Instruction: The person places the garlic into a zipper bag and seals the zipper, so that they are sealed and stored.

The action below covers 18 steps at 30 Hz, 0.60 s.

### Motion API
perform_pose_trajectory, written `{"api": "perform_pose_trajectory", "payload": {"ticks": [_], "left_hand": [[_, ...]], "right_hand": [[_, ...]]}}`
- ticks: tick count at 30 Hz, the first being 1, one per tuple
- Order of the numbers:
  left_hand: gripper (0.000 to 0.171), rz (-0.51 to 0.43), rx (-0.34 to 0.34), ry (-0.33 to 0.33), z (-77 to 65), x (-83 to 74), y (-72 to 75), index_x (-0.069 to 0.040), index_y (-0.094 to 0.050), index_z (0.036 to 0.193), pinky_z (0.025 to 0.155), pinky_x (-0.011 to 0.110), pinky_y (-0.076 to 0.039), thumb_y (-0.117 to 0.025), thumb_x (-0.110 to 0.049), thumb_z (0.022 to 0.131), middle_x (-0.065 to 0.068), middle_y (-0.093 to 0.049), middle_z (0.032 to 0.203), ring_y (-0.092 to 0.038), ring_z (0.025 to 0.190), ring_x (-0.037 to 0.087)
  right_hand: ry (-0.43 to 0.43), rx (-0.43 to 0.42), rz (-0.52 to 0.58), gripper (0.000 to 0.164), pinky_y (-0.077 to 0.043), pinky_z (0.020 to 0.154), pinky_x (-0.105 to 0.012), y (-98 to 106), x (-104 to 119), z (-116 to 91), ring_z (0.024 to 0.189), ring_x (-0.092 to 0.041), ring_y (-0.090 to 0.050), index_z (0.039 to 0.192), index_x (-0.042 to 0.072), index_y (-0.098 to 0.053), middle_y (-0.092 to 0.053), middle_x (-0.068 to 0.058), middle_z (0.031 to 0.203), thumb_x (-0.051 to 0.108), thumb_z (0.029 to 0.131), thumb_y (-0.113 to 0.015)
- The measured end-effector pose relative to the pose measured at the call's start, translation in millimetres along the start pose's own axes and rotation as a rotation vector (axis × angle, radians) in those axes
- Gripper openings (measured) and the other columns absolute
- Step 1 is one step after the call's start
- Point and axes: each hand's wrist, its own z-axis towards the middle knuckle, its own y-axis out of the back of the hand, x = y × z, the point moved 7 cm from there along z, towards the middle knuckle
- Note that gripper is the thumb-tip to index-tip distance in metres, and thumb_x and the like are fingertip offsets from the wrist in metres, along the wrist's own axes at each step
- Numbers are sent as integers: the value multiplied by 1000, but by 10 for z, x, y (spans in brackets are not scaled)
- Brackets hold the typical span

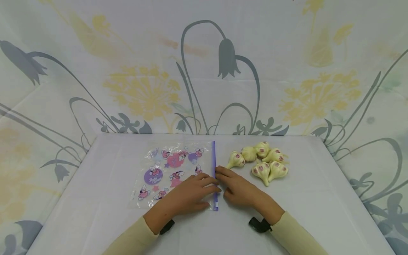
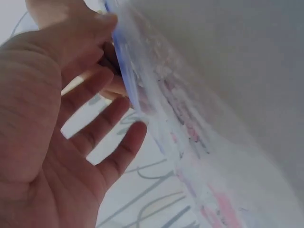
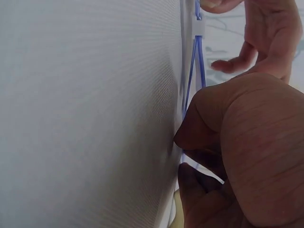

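Observation:
A clear plastic zip bag (image 1: 188,163) printed with pink and purple cartoon figures lies flat, its purple zip edge (image 1: 214,152) facing right. My left hand (image 1: 191,194) is over that edge, fingers loosely spread and thumb close to the near end. In the left wrist view, the thumb of the left hand (image 2: 42,118) touches the purple strip. From the other side, my right hand (image 1: 240,189) holds the zip edge with bent fingers; its exact grip is partly hidden. Between the slider (image 3: 198,28) and the right hand (image 3: 256,142), the two strips stand apart.
Several garlic bulbs (image 1: 262,170), whitish with purple marks, are grouped to the right of the bag, beyond the right hand. A white cloth covers the table (image 1: 105,184). Behind it hangs a flower-patterned curtain (image 1: 204,99).

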Motion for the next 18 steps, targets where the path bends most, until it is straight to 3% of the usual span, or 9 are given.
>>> {"api": "perform_pose_trajectory", "payload": {"ticks": [8, 18], "left_hand": [[43, 122, 12, -58, 99, -28, -37, -29, -67, 139, 114, 37, -47, -70, -49, 101, -9, -60, 147, -51, 134, 18], [46, 144, -36, -26, 135, 17, -28, -26, -67, 123, 108, 34, -49, -77, -58, 91, -8, -61, 136, -51, 125, 15]], "right_hand": [[9, -2, 14, 57, -41, 119, -53, 15, 17, -3, 152, -39, -41, 144, -6, -58, -47, -20, 160, -4, 87, -61], [-6, 13, 9, 64, -40, 120, -52, 5, 4, 1, 152, -38, -41, 151, -6, -53, -43, -18, 164, -4, 88, -63]]}}
